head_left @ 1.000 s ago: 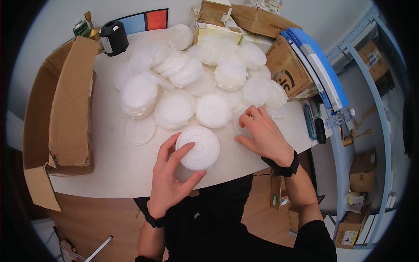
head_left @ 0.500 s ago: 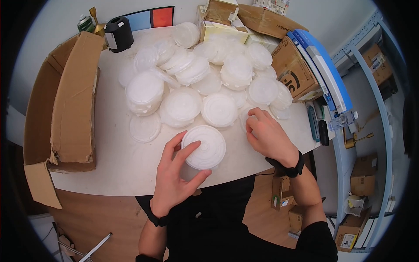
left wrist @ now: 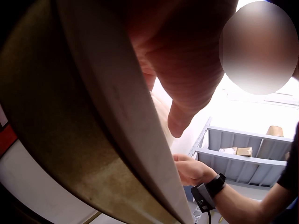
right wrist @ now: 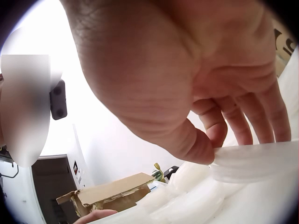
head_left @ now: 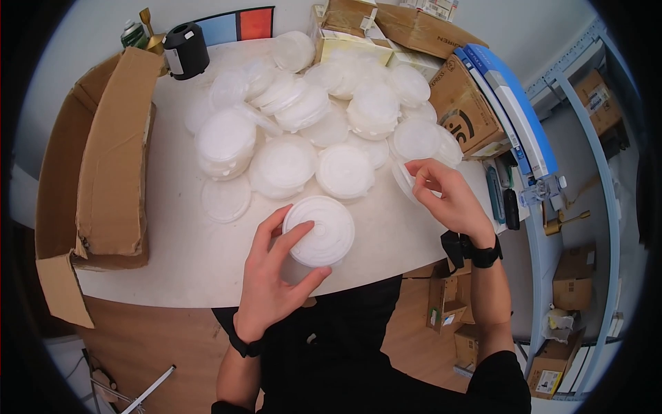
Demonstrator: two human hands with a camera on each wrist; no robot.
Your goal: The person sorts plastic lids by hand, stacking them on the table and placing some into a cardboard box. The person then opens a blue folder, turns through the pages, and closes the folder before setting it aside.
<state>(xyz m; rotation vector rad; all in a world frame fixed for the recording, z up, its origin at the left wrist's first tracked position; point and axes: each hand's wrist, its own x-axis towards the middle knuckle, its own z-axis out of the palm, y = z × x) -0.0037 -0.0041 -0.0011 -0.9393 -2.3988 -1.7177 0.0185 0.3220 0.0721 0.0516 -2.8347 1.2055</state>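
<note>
right hand (head_left: 458,200): pinching the rim of a pale lid (right wrist: 254,161) between thumb and forefinger, the other fingers reaching over it; whether that is one lid or several nested together cannot be told.
left hand (head_left: 267,283): curled around the near lid (head_left: 321,238), forefinger on its top, thumb and another finger at the rim.
lid work: the step in hand looks like picking up from the spread with the right hand while the left steadies the near lid.
next move: it seems to call for a firm pinch on the thin rim and a lift clear of the neighbours, with the near lid kept steady; nested lids could cling together or slide.
near lid: on the tabletop (head_left: 172,234) by the person's edge, in front of the heap; round, white and cloudy, with rings around its middle and a clearer rim showing beneath.
pinched lid: at the right side of the heap, tilted, its outer edge whitish and see-through.
lid heap (head_left: 283,162): round, milky lids in loose overlapping piles, some leaning, a few with small tabs at the rim.
cardboard box (head_left: 114,165): at the left of the tabletop, flaps open, its inside mostly hidden.
</note>
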